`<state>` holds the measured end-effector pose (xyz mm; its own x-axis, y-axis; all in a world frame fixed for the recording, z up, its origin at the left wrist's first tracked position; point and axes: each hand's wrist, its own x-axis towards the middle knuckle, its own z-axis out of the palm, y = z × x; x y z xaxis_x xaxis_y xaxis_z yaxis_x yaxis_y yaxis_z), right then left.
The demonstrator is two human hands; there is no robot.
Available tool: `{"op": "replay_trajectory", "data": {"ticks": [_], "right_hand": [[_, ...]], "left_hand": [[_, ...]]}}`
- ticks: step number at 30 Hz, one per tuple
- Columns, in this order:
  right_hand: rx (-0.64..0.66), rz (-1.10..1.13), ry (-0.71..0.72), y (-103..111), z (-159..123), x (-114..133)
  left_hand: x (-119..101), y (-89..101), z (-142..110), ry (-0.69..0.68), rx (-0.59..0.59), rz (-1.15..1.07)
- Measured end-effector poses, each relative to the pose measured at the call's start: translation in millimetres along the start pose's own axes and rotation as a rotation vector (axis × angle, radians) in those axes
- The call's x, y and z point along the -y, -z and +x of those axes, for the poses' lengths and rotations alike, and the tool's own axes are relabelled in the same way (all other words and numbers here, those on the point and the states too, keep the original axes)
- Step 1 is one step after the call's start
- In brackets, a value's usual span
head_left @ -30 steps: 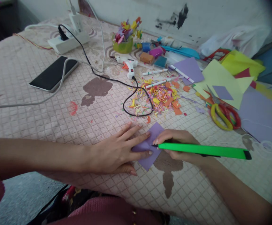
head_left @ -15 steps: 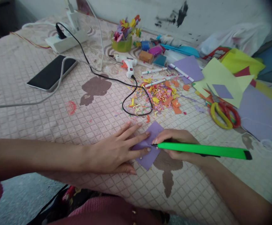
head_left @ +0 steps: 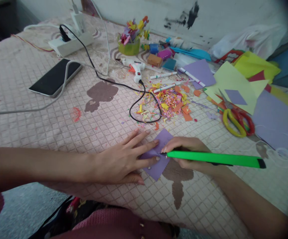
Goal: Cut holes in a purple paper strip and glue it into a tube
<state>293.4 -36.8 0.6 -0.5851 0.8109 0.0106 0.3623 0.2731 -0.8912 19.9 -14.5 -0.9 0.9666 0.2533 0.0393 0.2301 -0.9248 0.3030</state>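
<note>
A small purple square of paper (head_left: 164, 136) lies on the patterned tablecloth near the table's front. My left hand (head_left: 124, 159) rests flat across its left part, fingers spread, covering that side. From the right, my right hand (head_left: 190, 146) is closed around a bright green pen (head_left: 215, 158) with a black end. The pen's dark tip touches or nearly touches the middle of the purple paper, close to my left fingertips. Faint small marks show on the paper.
Behind the hands lie paper scraps (head_left: 170, 103), a black cable loop and a white glue gun (head_left: 135, 68). To the right are yellow-and-red scissors (head_left: 233, 122) and coloured sheets (head_left: 275, 116). A black phone (head_left: 55, 78) and power strip (head_left: 70, 43) sit at left.
The rear end of the green pen has shifted very slightly. Both hands and the purple paper stay in nearly the same place.
</note>
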Motion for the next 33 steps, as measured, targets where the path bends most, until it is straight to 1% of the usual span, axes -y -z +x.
{"op": "replay_trajectory", "data": {"ticks": [5, 7, 17, 23, 28, 33], "right_hand": [[-0.008, 0.000, 0.045, -1.9, -1.7, -1.7], [-0.001, 0.003, 0.043, -1.9, -2.4, -1.7], [-0.006, -0.003, 0.039, -0.4, -1.3, -3.2], [0.013, 0.023, 0.044, 0.0, -0.4, -0.4], [-0.033, -0.032, 0.062, -3.1, 1.1, 8.7], [-0.069, -0.057, 0.062, -5.8, 1.2, 12.2]], "left_hand": [[-0.3, -1.2, -0.6, 0.001, -0.028, 0.007], [0.2, -1.7, -1.1, -0.004, -0.032, 0.009], [-0.7, 1.1, -1.8, -0.007, 0.003, 0.017], [-1.2, 1.7, -0.8, 0.002, -0.004, 0.017], [-0.9, -0.2, -2.2, -0.006, -0.034, 0.023], [0.3, 0.6, -2.0, -0.016, -0.018, 0.007]]}}
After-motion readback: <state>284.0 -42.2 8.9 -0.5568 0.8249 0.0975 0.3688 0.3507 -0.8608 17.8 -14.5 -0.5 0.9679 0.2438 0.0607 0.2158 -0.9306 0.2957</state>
